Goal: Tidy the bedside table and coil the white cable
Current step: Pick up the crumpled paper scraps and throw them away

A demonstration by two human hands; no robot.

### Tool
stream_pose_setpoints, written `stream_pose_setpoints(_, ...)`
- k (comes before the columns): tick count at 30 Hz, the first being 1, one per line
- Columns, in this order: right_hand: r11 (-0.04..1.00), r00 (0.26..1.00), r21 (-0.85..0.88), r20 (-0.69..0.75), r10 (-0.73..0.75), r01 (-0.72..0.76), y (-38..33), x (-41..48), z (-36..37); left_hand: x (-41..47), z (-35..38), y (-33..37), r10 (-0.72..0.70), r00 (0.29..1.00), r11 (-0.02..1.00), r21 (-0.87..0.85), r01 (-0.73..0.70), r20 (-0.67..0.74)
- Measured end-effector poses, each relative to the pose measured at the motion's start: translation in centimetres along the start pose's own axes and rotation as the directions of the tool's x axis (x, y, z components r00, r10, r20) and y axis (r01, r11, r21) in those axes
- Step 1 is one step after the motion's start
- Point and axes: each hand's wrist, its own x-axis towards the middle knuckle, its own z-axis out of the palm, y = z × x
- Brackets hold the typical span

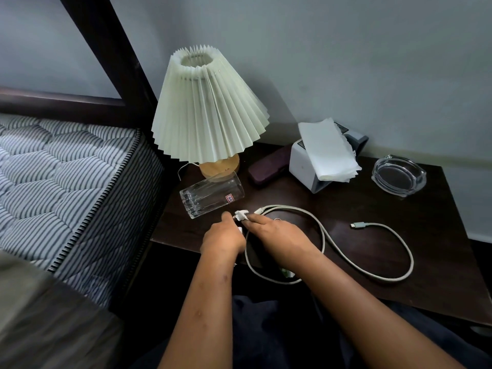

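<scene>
A white cable [372, 274] lies in loose loops on the dark bedside table [439, 275]; its free plug end [358, 225] rests toward the right. My left hand [223, 237] and my right hand [279, 235] meet at the table's front left, both pinching the white charger plug [241, 215] at the cable's other end. A clear drinking glass [211, 195] lies on its side just beyond my hands.
A pleated cream lamp [207, 107] stands at the back left. Behind are a dark case [266, 169], a white tissue box [314, 166] with a tissue out, and a glass ashtray [399, 174]. A striped mattress [66, 182] borders the left.
</scene>
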Motion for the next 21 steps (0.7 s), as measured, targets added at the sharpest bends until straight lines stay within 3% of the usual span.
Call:
stream_pose_setpoints(5,0.993,0.997,0.12,-0.073,0.027,-0.018,0.4,0.2,-0.6,0.0,-0.1,0.3,-0.003,0.999,0.999,0.048,0.001,0.044)
stream_pose_setpoints(10,0.913,0.956,0.403,-0.242,0.168,-0.059,1.0,-0.2,-2.2,-0.7,-0.5,1.3,-0.006,1.0,1.0,0.007,0.005,0.028)
stream_pose_setpoints(15,0.778,0.851,0.614,-0.33,0.407,-0.134,2.4,-1.4,-4.4,-2.4,-0.8,3.6,0.168,0.984,0.981,-0.091,-0.173,-0.062)
stream_pose_setpoints(18,0.604,0.747,0.777,-0.295,0.596,-0.175,3.5,-2.3,-5.6,-3.6,-1.1,5.1,0.253,0.966,0.924,-0.282,-0.259,-0.059)
stream_pose_setpoints(21,0.211,0.653,0.978,-0.16,0.741,0.0,4.5,-3.2,-6.4,-4.4,-1.0,7.1,0.302,0.943,0.793,-0.513,-0.329,-0.138)
